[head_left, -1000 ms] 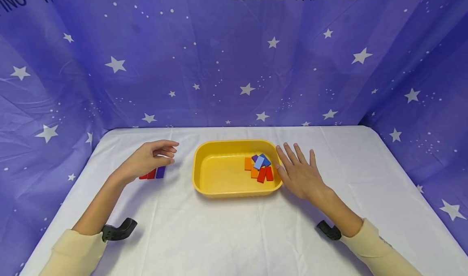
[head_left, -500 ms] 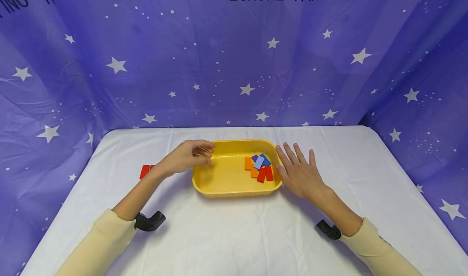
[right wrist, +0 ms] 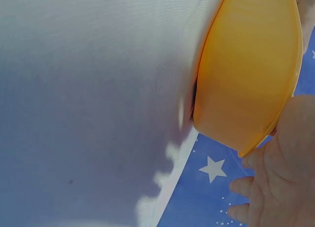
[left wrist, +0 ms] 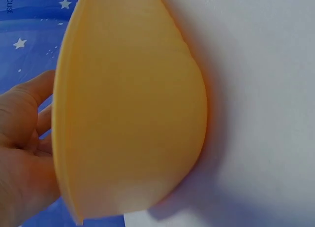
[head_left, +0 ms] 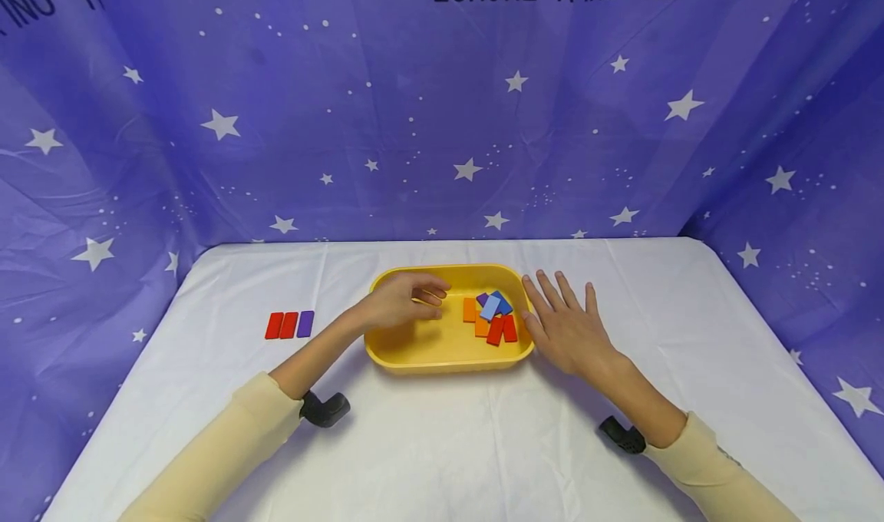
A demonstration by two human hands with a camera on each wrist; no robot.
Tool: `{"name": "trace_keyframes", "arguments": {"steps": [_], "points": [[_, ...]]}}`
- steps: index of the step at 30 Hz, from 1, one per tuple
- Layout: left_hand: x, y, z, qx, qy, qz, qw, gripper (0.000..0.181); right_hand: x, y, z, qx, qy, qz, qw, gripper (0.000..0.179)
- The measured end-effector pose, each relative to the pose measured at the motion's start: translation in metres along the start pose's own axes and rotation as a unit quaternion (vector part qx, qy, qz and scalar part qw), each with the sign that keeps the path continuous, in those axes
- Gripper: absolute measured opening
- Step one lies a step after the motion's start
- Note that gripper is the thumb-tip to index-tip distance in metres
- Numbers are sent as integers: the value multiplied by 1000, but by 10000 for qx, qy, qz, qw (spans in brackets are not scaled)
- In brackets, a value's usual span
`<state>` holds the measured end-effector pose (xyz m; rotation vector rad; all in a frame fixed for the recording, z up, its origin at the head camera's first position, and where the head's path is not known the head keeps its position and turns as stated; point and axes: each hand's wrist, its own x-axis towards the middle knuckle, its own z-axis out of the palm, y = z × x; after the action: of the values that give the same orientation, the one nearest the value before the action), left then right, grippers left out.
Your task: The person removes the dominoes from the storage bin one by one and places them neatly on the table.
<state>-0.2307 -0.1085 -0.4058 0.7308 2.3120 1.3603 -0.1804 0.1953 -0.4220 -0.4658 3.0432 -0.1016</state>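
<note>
My left hand (head_left: 400, 301) hovers over the left half of a yellow plastic tub (head_left: 428, 367), its fingers loosely bent and nothing between them. Toward the tub's right end lies a small pile of flat rectangular blocks: orange (head_left: 469, 310), red (head_left: 495, 330), light blue (head_left: 489, 308), darker blue (head_left: 503, 301) and a bit of purple. Fingers spread, my right hand (head_left: 569, 330) is at the tub's right rim, thumb and forefinger right by the edge. In the left wrist view the tub's wall (left wrist: 133, 104) hides the left fingertips.
Left of the tub, two red blocks (head_left: 274, 325) and a purple block (head_left: 305, 324) lie in a row on the white tablecloth (head_left: 442, 445). A purple star-patterned curtain (head_left: 414, 123) surrounds the table's back and sides. Each wrist carries a black camera mount (head_left: 324, 409).
My left hand has moved right, from above the row of blocks to inside the tub's outline, uncovering the row. The right hand and the blocks have stayed in place.
</note>
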Motion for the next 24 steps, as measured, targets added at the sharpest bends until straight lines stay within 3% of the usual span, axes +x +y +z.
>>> {"name": "trace_keyframes", "arguments": {"steps": [6, 12, 16, 24], "points": [[12, -1, 11, 41, -136, -259, 9996, 47, 0, 0, 0, -18, -3, -10, 10000, 65], [22, -4, 23, 59, -206, -292, 9993, 49, -1, 0, 0, 2, 7, -3, 10000, 64], [27, -5, 29, 259, -156, -312, 9991, 49, -1, 0, 0, 29, -5, 4, 10000, 65], [33, -4, 34, 524, 24, -720, 9960, 50, 0, 0, 1, -19, 4, 1, 10000, 65]]}}
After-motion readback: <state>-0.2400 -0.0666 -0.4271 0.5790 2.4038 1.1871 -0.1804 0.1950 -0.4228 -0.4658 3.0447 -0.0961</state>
